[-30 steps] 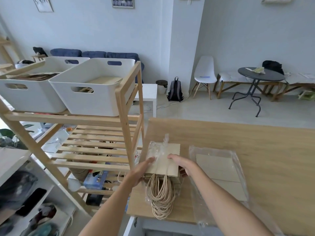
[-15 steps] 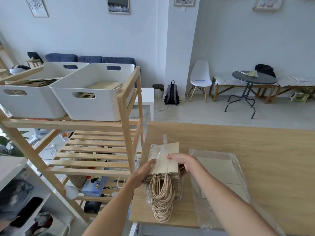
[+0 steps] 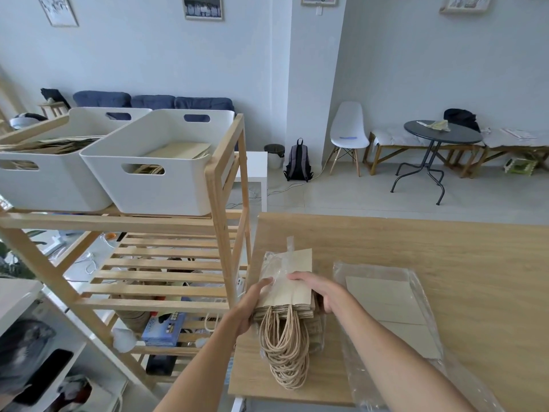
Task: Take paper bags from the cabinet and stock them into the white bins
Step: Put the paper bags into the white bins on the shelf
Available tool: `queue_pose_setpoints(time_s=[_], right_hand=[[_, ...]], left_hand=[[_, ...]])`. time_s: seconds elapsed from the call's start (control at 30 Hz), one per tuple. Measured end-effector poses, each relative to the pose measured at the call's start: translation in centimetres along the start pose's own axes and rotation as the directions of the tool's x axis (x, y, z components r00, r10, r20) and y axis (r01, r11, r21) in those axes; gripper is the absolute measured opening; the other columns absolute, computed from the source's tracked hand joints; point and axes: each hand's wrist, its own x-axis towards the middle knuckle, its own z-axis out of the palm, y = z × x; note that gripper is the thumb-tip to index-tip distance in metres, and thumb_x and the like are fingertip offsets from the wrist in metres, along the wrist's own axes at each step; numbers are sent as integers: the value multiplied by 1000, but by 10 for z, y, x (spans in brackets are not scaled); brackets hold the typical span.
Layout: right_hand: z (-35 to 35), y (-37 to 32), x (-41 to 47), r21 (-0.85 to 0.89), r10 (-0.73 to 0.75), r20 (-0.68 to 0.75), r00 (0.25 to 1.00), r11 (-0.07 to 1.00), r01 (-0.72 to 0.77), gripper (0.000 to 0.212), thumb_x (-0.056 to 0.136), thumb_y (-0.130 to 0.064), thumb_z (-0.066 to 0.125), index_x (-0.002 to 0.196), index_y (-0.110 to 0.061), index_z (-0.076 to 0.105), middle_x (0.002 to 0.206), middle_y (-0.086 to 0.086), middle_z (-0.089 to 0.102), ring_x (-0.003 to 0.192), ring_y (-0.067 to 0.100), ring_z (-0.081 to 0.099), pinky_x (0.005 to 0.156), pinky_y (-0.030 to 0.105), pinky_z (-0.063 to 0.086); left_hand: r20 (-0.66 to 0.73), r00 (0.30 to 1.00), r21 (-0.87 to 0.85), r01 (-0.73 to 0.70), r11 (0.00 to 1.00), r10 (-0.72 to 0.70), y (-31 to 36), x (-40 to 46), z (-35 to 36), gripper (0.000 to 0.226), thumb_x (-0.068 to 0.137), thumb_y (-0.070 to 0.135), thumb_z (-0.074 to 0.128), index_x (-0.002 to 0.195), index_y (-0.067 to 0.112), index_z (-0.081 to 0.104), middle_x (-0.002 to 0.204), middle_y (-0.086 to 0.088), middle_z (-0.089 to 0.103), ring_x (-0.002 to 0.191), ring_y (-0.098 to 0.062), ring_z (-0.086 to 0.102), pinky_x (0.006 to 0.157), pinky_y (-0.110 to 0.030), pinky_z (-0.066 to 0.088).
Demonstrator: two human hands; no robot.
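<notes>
Both hands were closed on one stack of paper bags [image 3: 292,288] at the near left corner of the tabletop [image 3: 445,251]. The left hand [image 3: 248,304] gripped the stack's left edge, thumb on top near the upper side. The right hand [image 3: 319,291] gripped the right edge, fingers laid across the top bag. The stack lay flat, its twisted cord handles [image 3: 283,349] hanging in a bundle toward the person over the tabletop's near edge. A clear plastic wrapper [image 3: 277,263] clung to the far end of the stack, partly peeled back.

Just right of the stack, a second clear plastic sleeve [image 3: 386,307] lay flat on the tabletop with pale flat sheets inside; whether these were more bags could not be told.

To the left stood a wooden slatted shelf [image 3: 219,221], close against the tabletop. Two white bins [image 3: 166,188] sat side by side on its top level. The right bin held a low pile of flat brown bags [image 3: 181,150], with cord handles visible through its front handle slot. The left bin [image 3: 50,188] held brown bags stacked nearly to its rim. The slatted level directly beneath the bins was bare, and assorted items sat on the lower levels, too cluttered to identify.
</notes>
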Motion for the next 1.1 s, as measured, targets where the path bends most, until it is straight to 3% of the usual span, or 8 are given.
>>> queue_pose_setpoints(time_s=[0.17,0.27,0.43,0.57,0.7,0.87,1.03,1.1], right_hand=[[5,6,4,35,-16,-19,1000,999,17,66,77,-57,77,125,-14,59,124,8,64,117,28,59,111,42,41],[9,-1,7,7,-77,-42,996,997,77,50,90,-44,71,125,-11,59,114,3,61,102,21,57,86,30,44],[14,-6,10,-22,-100,-140,985,995,98,73,74,-54,78,131,-12,61,119,4,62,92,17,59,63,27,40],[15,-6,17,-84,-141,-249,958,989,123,104,53,-61,81,141,-13,53,137,11,54,118,28,58,87,33,49],[15,-7,13,-178,-161,-273,948,977,114,97,63,-63,76,141,-12,52,144,13,51,131,32,48,104,41,47],[12,-6,9,-143,-190,-227,955,977,160,82,73,-53,79,140,-12,54,132,6,63,120,25,60,98,36,51],[10,-8,11,-27,-144,-274,951,989,142,127,73,-43,86,157,-8,-3,154,15,42,138,32,46,112,41,41],[12,-10,13,16,-101,-290,952,994,110,137,58,-52,89,158,-3,10,155,15,40,140,32,42,110,42,42]], left_hand=[[1,1000,-10,29,1000,-29,1,7,-4,67,72,59,72,119,12,63,98,-17,77,76,-27,70,74,-36,55],[8,1000,-26,20,999,-19,-3,10,-4,61,77,54,70,119,10,63,95,-17,76,73,-28,69,73,-37,56],[11,1000,-43,12,999,-12,-4,10,-3,56,84,55,66,118,10,66,95,-15,77,73,-26,72,65,-34,57],[0,1000,-27,15,1000,-15,0,9,1,52,87,53,64,117,11,65,87,-13,77,66,-24,72,56,-31,56],[4,1000,-1,10,1000,-10,1,7,4,53,89,55,60,118,11,65,81,-11,75,61,-22,70,53,-29,53],[18,1000,-2,-9,1000,9,1,5,6,52,91,54,58,119,11,65,82,-10,76,64,-21,71,55,-28,54],[23,1000,-13,-5,1000,6,3,5,5,53,91,54,58,119,10,66,84,-10,76,63,-21,71,53,-27,53],[39,999,-27,1,1000,0,3,6,5,54,90,54,59,119,9,67,88,-12,76,65,-23,70,55,-29,55]])
